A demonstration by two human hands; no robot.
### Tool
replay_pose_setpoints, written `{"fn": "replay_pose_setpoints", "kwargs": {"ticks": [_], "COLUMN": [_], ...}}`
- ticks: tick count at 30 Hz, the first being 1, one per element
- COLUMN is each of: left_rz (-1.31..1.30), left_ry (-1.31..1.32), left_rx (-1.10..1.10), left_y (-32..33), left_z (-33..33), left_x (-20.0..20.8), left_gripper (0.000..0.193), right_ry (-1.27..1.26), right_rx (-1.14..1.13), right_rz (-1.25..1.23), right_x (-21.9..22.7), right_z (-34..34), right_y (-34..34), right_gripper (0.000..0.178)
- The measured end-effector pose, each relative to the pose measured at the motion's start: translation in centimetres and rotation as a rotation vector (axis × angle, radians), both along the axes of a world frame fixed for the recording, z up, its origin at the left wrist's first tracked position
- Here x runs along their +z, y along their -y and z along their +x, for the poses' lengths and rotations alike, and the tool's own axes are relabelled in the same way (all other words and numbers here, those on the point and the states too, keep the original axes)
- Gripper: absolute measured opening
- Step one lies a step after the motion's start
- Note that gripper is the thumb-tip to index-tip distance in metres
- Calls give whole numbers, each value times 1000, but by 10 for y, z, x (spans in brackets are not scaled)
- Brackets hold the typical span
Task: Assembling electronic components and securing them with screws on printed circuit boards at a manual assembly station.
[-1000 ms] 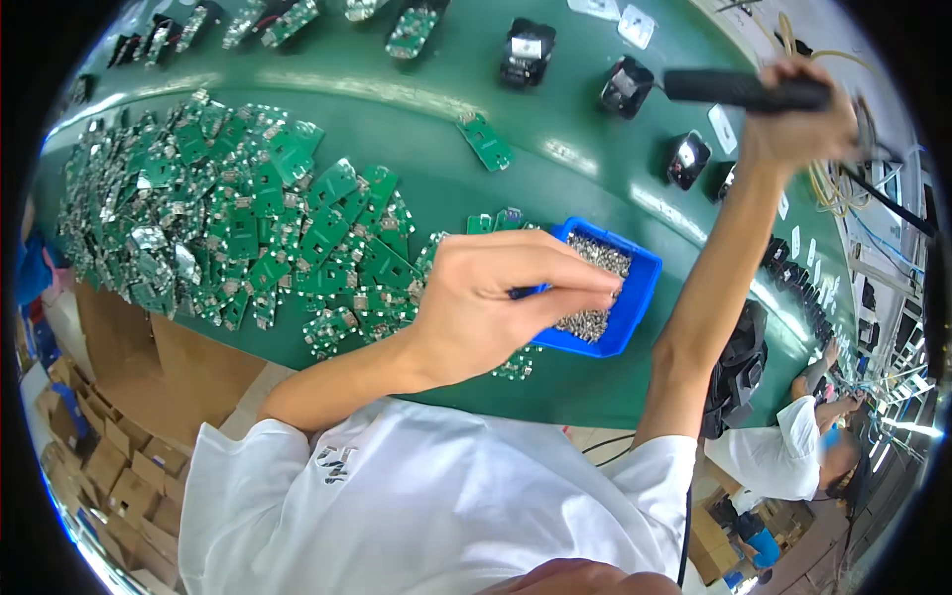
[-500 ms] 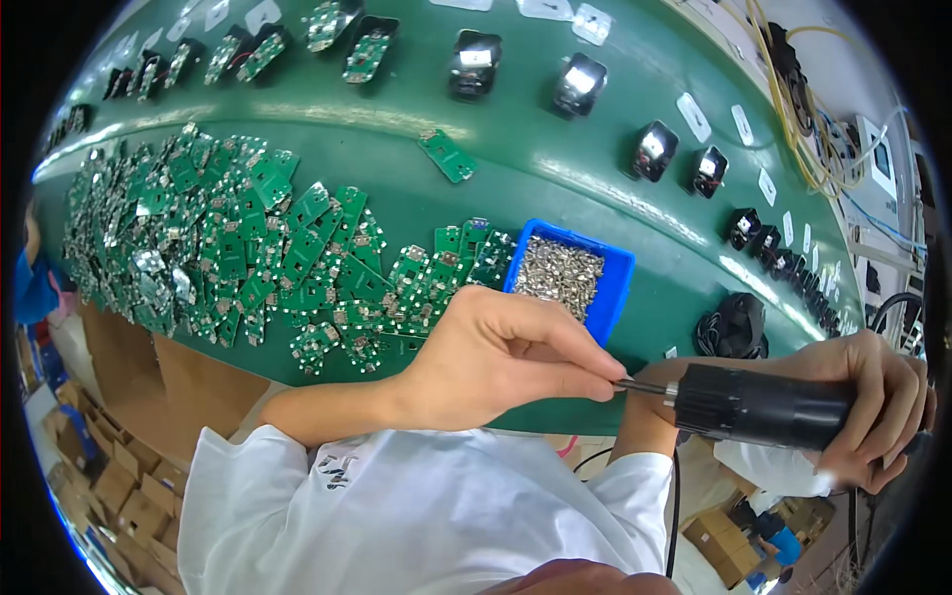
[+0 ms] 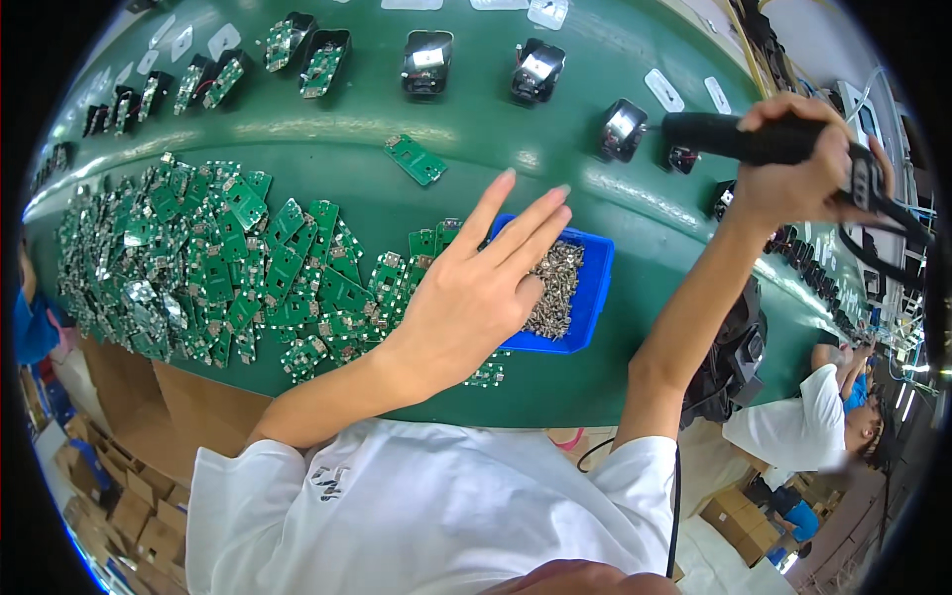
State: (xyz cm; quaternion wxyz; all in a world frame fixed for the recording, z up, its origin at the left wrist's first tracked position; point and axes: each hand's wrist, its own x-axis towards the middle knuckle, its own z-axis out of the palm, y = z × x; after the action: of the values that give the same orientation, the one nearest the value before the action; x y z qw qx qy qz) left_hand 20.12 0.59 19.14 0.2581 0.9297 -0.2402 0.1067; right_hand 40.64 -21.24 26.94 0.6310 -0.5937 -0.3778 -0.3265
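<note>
Across the frame's upper right, my right hand (image 3: pixel 805 171) grips a black powered screwdriver (image 3: pixel 706 136), likely rigid and weighty, best held round its thick body; at centre, my left hand (image 3: pixel 464 305) spreads its fingers, holding nothing visible, partly hiding a blue tray (image 3: pixel 592 296).

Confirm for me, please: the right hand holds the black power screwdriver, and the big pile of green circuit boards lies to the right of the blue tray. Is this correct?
Not quite: the big pile of green circuit boards lies to the left of the blue tray, as the head view shows. The right hand does hold the black power screwdriver.
</note>
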Motion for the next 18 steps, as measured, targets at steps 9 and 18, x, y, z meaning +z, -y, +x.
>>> {"fn": "replay_pose_setpoints", "kwargs": {"ticks": [9,18], "left_rz": [-357,-931], "left_ry": [168,-186], "left_rx": [-29,-87], "left_y": [4,3], "left_z": [-3,-13], "left_x": [-16,-18], "left_gripper": [8,22], "right_ry": [-132,-191], "right_rx": [50,78], "right_rz": [141,164], "right_x": [-29,-54], "right_z": [24,28], "right_y": [-12,-9], "right_gripper": [43,44]}}
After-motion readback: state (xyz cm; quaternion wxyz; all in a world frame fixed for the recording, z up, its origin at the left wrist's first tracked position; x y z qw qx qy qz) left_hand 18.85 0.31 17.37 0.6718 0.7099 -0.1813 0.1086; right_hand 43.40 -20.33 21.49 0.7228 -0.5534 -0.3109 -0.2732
